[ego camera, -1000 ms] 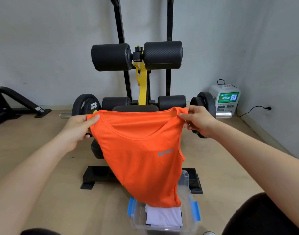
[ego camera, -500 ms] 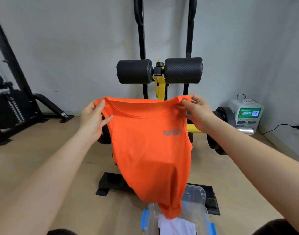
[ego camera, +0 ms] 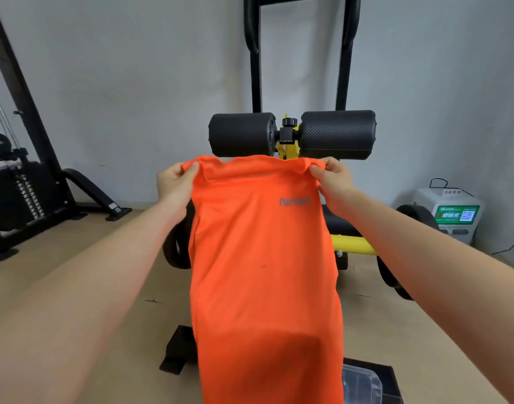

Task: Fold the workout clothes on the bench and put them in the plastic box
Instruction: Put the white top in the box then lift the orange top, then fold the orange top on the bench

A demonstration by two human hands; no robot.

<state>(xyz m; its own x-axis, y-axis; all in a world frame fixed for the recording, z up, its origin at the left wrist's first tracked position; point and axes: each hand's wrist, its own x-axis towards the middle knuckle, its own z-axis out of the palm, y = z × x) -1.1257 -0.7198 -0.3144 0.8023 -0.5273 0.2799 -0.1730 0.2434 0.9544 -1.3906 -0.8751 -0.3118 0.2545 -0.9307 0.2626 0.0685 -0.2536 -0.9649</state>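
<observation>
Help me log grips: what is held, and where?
The left hand and right hand pinch the orange sleeveless fabric shirt by its two shoulder straps, one each.

The orange NASA tank top [ego camera: 261,258] hangs full length in the air in front of the bench [ego camera: 337,134], pinched at its top corners by the left hand [ego camera: 175,182] and the right hand [ego camera: 331,177], grey logo facing the camera. Just beside its lower right edge, a corner of the clear plastic box [ego camera: 362,384] shows on the floor.
</observation>
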